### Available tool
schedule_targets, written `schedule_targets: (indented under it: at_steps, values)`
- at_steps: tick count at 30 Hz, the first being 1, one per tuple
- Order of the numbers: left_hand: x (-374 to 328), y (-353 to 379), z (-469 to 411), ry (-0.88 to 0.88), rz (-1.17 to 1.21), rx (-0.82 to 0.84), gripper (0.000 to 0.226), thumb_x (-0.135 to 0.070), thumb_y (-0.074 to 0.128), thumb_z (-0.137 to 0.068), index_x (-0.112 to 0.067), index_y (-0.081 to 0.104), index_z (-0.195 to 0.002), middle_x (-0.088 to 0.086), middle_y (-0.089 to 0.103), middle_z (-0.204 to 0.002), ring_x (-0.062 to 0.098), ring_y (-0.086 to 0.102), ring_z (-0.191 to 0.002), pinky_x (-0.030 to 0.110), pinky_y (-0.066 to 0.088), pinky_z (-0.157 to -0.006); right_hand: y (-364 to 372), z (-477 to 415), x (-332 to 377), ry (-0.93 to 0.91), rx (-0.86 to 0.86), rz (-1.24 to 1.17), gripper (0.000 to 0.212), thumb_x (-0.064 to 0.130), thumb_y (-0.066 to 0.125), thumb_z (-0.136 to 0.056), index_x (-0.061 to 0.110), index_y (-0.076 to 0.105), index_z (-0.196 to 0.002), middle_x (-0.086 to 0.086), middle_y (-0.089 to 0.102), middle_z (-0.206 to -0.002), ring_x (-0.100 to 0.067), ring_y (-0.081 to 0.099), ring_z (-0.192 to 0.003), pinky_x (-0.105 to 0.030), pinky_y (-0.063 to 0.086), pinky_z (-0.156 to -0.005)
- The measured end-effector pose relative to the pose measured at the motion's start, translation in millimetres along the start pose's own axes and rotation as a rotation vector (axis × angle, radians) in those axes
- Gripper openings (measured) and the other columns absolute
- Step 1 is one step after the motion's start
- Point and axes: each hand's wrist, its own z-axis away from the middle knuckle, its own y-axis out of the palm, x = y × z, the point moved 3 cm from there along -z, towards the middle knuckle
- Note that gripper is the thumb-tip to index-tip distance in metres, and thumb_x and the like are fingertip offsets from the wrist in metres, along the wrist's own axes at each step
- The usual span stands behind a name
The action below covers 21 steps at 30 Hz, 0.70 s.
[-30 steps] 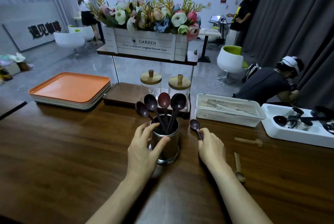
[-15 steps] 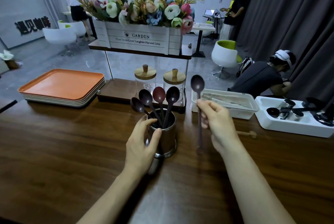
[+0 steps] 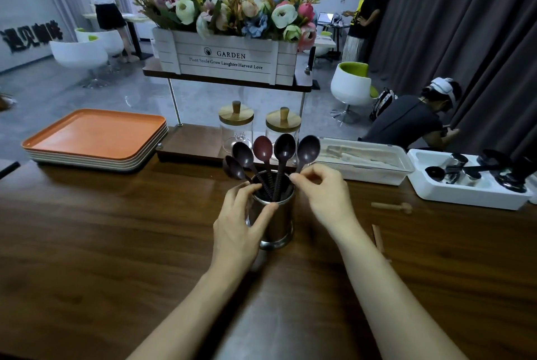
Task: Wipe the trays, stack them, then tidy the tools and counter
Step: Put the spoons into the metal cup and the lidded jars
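Note:
A steel utensil cup stands on the dark wooden counter. My left hand grips its left side, fingers curled round the rim. Several dark plastic spoons stand in it, bowls up. My right hand pinches the handle of the rightmost spoon at the cup's rim; its lower end is inside the cup. A stack of orange trays lies at the counter's far left.
Two wooden tools lie on the counter to the right. Behind them sit a white bin of utensils and a white tray of metal tools. A flower-box shelf with two jars stands behind the cup.
My right hand picked a dark spoon off the counter, raised it upright, then lowered it into the cup beside the others. My left hand stayed on the cup.

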Motion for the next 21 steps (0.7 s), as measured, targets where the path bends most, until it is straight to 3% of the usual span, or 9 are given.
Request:
schedule_targets:
  at_steps: [5, 8, 11, 13, 16, 21]
  values:
    - [0, -2, -1, 0.002, 0.007, 0.025, 0.050, -0.068, 0.062, -0.084, -0.041, 0.059, -0.126, -0.020, 0.055, -0.122, 0.002, 0.063, -0.104, 0.039, 0.057, -0.087, 13, 10, -9, 0.113, -0.033, -0.111, 0.017, 0.032, 0.078, -0.084, 0.022, 0.068, -0.075, 0.003, 0.070, -0.073, -0.012, 0.064, -0.070, -0.048, 0.055, -0.076]
    - [1, -3, -1, -0.001, 0.044, 0.022, 0.046, -0.061, 0.067, -0.086, -0.042, 0.057, -0.128, -0.021, 0.057, -0.123, 0.000, 0.062, -0.108, 0.041, 0.057, -0.090, 16, 10, -10, 0.219, -0.011, -0.264, 0.008, 0.025, 0.077, -0.087, 0.023, 0.070, -0.090, 0.003, 0.074, -0.091, -0.018, 0.071, -0.092, -0.049, 0.057, -0.090]
    - [-1, -6, 0, -0.045, 0.091, 0.017, 0.050, -0.050, 0.074, -0.086, -0.047, 0.048, -0.128, -0.029, 0.062, -0.113, -0.004, 0.063, -0.108, 0.039, 0.056, -0.095, 22, 22, -12, 0.333, 0.146, -0.413, 0.020, 0.032, 0.067, -0.096, 0.024, 0.068, -0.114, 0.002, 0.073, -0.114, -0.015, 0.068, -0.110, -0.045, 0.056, -0.096]
    - [2, -9, 2, -0.087, 0.118, -0.005, 0.054, -0.053, 0.076, -0.083, -0.047, 0.044, -0.126, -0.035, 0.060, -0.108, -0.007, 0.064, -0.105, 0.039, 0.056, -0.096, 26, 35, -11, 0.299, 0.234, -0.430, 0.022, 0.037, 0.064, -0.097, 0.028, 0.067, -0.117, 0.009, 0.072, -0.118, -0.007, 0.066, -0.113, -0.036, 0.055, -0.095]
    - [10, -17, 8, -0.180, 0.175, -0.052, 0.053, -0.063, 0.073, -0.075, -0.048, 0.047, -0.119, -0.027, 0.067, -0.106, -0.009, 0.066, -0.101, 0.039, 0.057, -0.096, 30, 47, -12, 0.149, 0.268, -0.401, 0.023, 0.014, 0.072, -0.091, 0.026, 0.067, -0.110, 0.019, 0.074, -0.108, 0.001, 0.067, -0.105, -0.020, 0.052, -0.092]
    - [20, -50, -5, -0.172, 0.238, -0.080, 0.045, -0.029, 0.075, -0.091, -0.030, 0.061, -0.134, -0.015, 0.072, -0.119, -0.006, 0.064, -0.113, 0.026, 0.053, -0.100, 73, 31, 3, -0.013, 0.262, -0.299, 0.037, 0.015, 0.083, -0.080, 0.021, 0.070, -0.115, 0.016, 0.076, -0.106, 0.002, 0.068, -0.105, -0.021, 0.051, -0.095]
